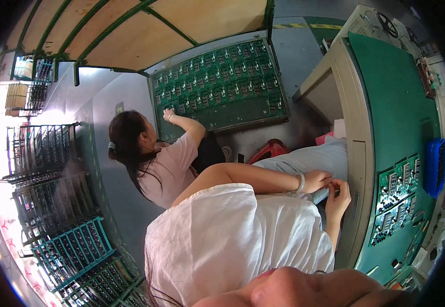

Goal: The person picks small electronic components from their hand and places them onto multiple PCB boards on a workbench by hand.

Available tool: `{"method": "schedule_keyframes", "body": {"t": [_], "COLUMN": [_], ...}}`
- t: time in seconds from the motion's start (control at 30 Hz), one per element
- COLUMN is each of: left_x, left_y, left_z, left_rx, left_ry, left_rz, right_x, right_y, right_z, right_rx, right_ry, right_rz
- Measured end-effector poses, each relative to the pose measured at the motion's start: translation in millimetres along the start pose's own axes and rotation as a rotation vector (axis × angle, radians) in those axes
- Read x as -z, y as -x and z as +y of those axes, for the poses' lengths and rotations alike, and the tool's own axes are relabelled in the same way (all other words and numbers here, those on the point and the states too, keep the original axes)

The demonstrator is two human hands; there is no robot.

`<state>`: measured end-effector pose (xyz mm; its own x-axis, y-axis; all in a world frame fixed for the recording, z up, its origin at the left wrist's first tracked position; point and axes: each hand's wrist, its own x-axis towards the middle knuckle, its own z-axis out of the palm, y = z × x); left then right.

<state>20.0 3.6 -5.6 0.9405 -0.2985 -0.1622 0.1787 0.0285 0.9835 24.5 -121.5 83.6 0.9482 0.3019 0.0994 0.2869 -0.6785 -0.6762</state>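
My left hand (315,181), with a pale bracelet at the wrist, is held over my lap with its fingers closed. My right hand (338,198) meets it at the fingertips, its thumb and fingers pinched together. Whatever lies between the fingertips, if anything, is too small to make out. Both hands are just left of the edge of the workbench (356,169), over my grey trousers (304,157). On the bench's green top, apart from my hands, lie two green circuit board panels (397,179) with digit displays and small parts.
A blue bin (434,168) stands on the bench beyond the panels. To the left, a co-worker (163,166) reaches over a large tray (222,116) holding rows of circuit boards. A red stool (271,150) is beside that tray. Racks of boards (71,250) line the far left.
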Motion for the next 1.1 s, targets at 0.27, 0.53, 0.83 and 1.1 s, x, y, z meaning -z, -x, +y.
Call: {"method": "schedule_keyframes", "body": {"t": [0.27, 0.53, 0.83, 1.1], "left_x": [0, 1, 2, 0], "left_y": [-1, -1, -2, 3], "left_z": [-4, -5, -2, -4], "left_rx": [-0.006, -0.041, 0.007, -0.113], "left_ry": [-0.017, -0.084, -0.069, -0.074], "left_rz": [-0.027, -0.032, -0.055, 0.008], "right_x": [-1, -3, -8, -13], "right_y": [0, 0, 4, 12], "right_z": [1, 2, 12, 21], "right_rx": [0.008, -0.026, 0.005, -0.067], "right_ry": [0.002, -0.014, -0.024, -0.086], "right_rz": [0.013, -0.012, -0.031, -0.058]}}
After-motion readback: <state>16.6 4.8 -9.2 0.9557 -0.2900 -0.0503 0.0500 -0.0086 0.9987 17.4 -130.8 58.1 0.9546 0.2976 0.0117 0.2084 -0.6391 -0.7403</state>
